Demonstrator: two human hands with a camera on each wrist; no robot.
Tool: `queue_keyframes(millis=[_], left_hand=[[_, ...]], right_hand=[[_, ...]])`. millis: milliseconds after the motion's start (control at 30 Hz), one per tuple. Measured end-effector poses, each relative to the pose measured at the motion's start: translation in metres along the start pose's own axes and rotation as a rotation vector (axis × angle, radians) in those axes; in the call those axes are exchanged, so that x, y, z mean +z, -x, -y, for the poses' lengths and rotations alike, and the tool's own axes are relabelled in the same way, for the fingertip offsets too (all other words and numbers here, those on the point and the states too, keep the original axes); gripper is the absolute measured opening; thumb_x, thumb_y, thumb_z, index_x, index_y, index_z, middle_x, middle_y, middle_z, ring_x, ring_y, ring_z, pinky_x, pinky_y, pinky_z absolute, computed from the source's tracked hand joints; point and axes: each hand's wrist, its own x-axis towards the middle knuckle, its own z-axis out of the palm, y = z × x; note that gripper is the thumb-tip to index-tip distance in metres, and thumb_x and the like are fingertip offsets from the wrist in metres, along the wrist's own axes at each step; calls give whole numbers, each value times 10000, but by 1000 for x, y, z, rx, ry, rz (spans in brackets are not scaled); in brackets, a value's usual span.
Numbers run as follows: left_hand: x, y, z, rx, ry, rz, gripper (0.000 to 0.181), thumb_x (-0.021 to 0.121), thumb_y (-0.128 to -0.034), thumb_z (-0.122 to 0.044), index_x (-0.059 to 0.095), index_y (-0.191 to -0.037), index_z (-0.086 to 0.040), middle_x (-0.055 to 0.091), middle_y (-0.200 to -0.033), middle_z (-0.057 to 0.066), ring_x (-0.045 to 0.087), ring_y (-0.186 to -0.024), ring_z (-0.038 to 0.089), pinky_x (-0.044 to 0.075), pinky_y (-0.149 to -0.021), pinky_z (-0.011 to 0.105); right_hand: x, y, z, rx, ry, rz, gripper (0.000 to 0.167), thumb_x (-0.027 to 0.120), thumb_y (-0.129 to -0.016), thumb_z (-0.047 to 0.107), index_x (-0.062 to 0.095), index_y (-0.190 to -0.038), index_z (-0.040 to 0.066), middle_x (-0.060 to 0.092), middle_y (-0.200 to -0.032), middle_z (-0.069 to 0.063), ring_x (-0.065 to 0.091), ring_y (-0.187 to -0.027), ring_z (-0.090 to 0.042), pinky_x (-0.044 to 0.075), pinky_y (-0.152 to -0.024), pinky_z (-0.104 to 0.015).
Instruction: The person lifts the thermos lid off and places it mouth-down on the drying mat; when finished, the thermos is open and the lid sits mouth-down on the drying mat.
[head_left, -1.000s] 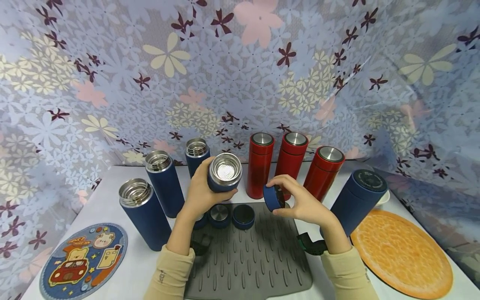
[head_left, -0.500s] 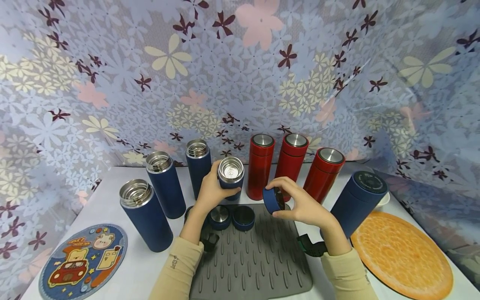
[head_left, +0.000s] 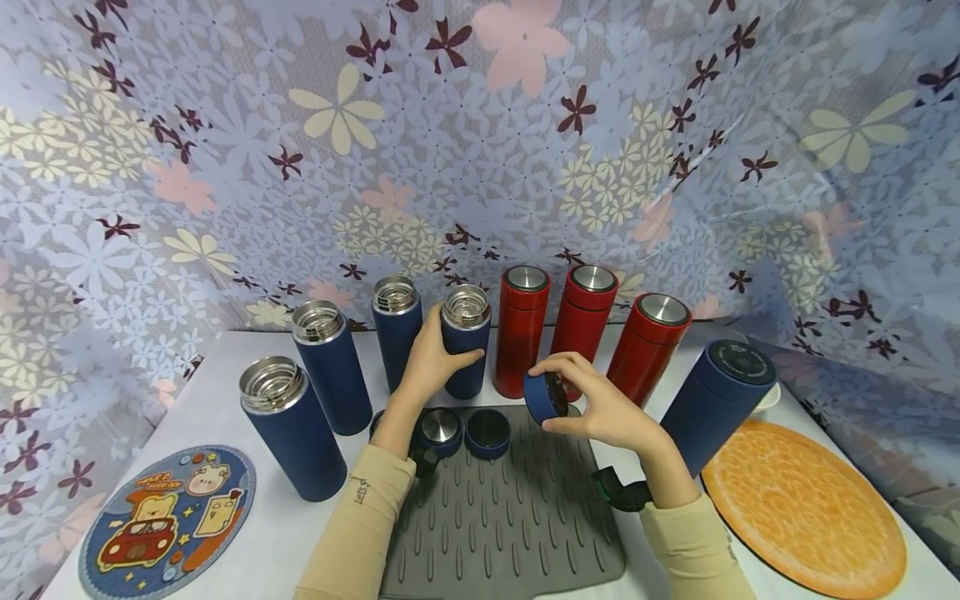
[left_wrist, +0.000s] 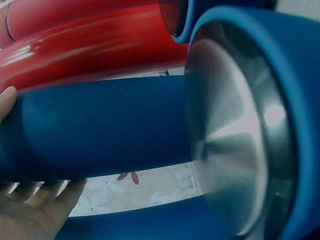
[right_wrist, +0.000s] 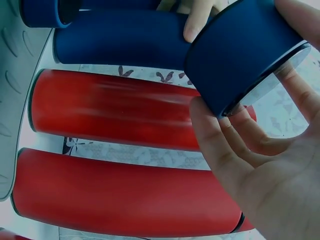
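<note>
A lidless navy vacuum flask (head_left: 467, 382), its steel mouth facing up, stands upright at the back centre. My left hand (head_left: 431, 357) grips its upper body, fingers on one side and thumb on the other, as the left wrist view also shows. My right hand (head_left: 600, 408) pinches a navy flask lid (head_left: 540, 400) between thumb and fingers, tilted on its side above the mat. Also lidless are the navy flasks (head_left: 330, 371) to the left. On the grey mat (head_left: 495, 517) lie several lids, among them a steel-topped lid (head_left: 440, 427) and a dark-topped lid (head_left: 487, 429).
Red capped flasks (head_left: 521, 342) stand just right of the held one. A capped navy flask (head_left: 708, 408) is farther right, beside a round orange mat (head_left: 810, 508). A round cartoon mat (head_left: 168, 525) lies at left. Floral cloth (head_left: 480, 150) hangs behind.
My left hand has moved the flask back and slightly right, from tilted toward the camera to upright in the row. The right hand with the lid has stayed nearly still.
</note>
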Motion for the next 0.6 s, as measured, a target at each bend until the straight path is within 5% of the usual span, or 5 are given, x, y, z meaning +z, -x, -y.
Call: queue_keyframes(millis=[600], left_hand=[[5, -15, 3, -82, 0, -6, 955, 700, -815, -321, 72, -1480, -48, 231, -1485, 215, 282, -1332, 382, 283, -1055, 511]], right_hand=[[19, -9, -11, 82, 174, 40, 617, 741, -755, 203, 469, -1308, 156, 472, -1205, -86, 481, -1063, -244, 461, -852, -468]])
